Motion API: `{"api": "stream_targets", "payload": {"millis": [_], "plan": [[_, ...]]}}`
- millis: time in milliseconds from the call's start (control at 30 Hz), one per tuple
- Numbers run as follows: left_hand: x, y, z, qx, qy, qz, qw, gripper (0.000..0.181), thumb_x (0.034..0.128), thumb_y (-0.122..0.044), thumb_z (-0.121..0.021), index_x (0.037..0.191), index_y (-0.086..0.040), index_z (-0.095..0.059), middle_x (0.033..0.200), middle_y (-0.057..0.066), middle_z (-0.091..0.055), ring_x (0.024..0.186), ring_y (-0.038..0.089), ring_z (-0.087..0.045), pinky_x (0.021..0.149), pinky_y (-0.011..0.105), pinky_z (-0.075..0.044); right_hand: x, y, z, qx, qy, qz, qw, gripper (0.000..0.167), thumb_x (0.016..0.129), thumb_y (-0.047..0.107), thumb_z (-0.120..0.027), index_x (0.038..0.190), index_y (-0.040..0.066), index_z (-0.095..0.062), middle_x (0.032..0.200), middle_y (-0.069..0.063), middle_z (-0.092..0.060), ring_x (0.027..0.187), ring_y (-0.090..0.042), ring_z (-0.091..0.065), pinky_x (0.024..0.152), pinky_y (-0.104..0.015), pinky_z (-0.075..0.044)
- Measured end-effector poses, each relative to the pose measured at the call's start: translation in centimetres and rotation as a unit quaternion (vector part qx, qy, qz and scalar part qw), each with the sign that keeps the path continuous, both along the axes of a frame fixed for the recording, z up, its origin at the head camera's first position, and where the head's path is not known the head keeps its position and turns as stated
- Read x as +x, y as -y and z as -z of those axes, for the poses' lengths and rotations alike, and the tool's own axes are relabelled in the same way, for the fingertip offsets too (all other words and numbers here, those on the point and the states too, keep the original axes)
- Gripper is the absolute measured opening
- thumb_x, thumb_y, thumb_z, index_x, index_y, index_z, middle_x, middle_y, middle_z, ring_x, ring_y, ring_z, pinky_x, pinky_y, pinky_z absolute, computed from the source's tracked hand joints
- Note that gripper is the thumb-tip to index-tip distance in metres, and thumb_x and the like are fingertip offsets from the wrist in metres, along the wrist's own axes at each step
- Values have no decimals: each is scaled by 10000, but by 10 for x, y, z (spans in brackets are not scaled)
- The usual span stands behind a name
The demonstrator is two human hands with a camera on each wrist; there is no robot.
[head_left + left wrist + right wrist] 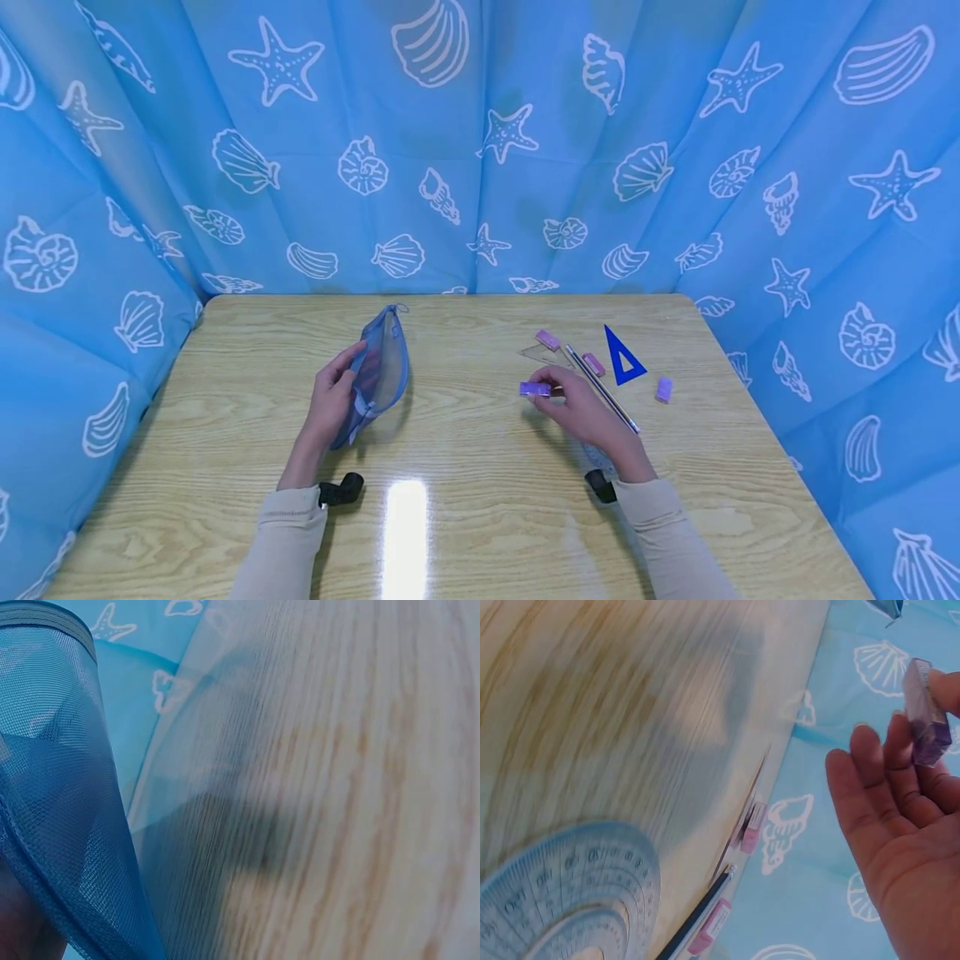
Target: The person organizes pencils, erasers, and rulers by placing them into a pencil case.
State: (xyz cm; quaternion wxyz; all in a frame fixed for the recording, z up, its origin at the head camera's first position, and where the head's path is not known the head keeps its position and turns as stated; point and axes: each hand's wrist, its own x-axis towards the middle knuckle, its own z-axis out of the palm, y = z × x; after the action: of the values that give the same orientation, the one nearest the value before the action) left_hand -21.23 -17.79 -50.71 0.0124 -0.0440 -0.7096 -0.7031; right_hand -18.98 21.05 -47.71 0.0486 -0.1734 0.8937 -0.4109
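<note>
My left hand [332,398] grips a blue mesh zip pouch [392,371] by its near side, above the left part of the table. The pouch's mouth gapes toward the right, and something reddish shows faintly through the mesh. In the left wrist view the mesh pouch [67,750] fills the left edge, covering most of the hand. A purple eraser [534,389] is pinched between the thumb and fingers of my right hand [581,404], raised over the table. The right wrist view shows that eraser [926,720] between thumb and fingertips, other fingers extended.
Around my right hand lie two pink erasers [547,339], pencils [603,390], a clear set square [542,353], a blue set square [613,350] and another purple eraser [664,390]. A clear protractor [641,862] lies under my right wrist. A blue curtain [480,208] borders the table [465,450].
</note>
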Motion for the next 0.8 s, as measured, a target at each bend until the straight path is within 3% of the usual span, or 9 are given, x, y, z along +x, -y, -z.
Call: {"api": "stream_targets", "payload": {"millis": [100,267,367,467,533,567,633,700,800], "plan": [[0,0,-1,102,-22,56,9999,514,1032,39,-269,1523,8,-417,1481,276,-502,1359,397,-505,964,152,-556,0,1,0,-235,52,16,9997,193,974,121,-664,1157,70,-630,1129,-70,-664,1072,-238,-621,1020,-487,-568],[2,0,-3,93,-23,61,9999,522,1030,36,-256,1530,12,-404,1491,273,-490,1304,305,-559,900,124,-558,-1,3,0,-405,3,18,9992,186,972,121,-668,1150,79,-632,1125,-61,-665,1061,-227,-618,1004,-471,-572],[2,-1,-5,162,-38,105,9998,531,1026,41,-243,1533,13,-398,1496,280,-479,1325,339,-539,957,171,-563,-2,4,1,-505,-102,-10,9987,183,970,121,-673,1145,82,-638,1113,-57,-668,1038,-211,-621,979,-443,-582],[2,-1,-4,269,-84,195,9994,535,1023,53,-232,1534,22,-388,1491,294,-475,1376,389,-493,1087,299,-520,-2,7,2,-644,-244,-67,9976,198,971,121,-674,1159,69,-638,1115,-75,-673,1025,-210,-628,954,-414,-593],[2,-1,-3,258,-113,199,9994,532,1026,54,-233,1533,20,-391,1487,291,-482,1357,348,-527,1089,301,-518,-3,9,3,-745,-318,-80,9967,216,968,118,-678,1171,59,-636,1122,-88,-674,1021,-208,-630,941,-396,-597],[2,-1,-3,239,-114,175,9995,529,1028,52,-237,1531,17,-396,1486,285,-487,1327,294,-564,1061,268,-537,-3,10,3,-773,-344,-92,9964,223,968,116,-677,1178,56,-636,1126,-92,-675,1021,-209,-632,937,-388,-599],[3,-2,-2,95,-99,50,9999,526,1030,41,-254,1529,-2,-415,1502,253,-485,1093,156,-668,876,139,-571,-3,11,3,-799,-379,-124,9960,232,970,110,-671,1190,50,-632,1133,-98,-673,1023,-208,-631,934,-371,-596],[3,-2,-2,0,-52,-62,10000,522,1032,31,-266,1527,-16,-428,1524,221,-470,857,34,-615,651,86,-481,-4,14,4,-820,-334,-111,9960,226,970,109,-671,1186,56,-633,1130,-90,-673,1018,-202,-631,931,-361,-596],[3,-2,-2,129,26,-107,9999,525,1033,28,-260,1528,-20,-428,1533,212,-461,836,10,-594,655,72,-490,-5,18,5,-851,-288,-128,9959,217,970,97,-666,1180,52,-632,1125,-88,-670,1012,-200,-626,932,-365,-593]]}}
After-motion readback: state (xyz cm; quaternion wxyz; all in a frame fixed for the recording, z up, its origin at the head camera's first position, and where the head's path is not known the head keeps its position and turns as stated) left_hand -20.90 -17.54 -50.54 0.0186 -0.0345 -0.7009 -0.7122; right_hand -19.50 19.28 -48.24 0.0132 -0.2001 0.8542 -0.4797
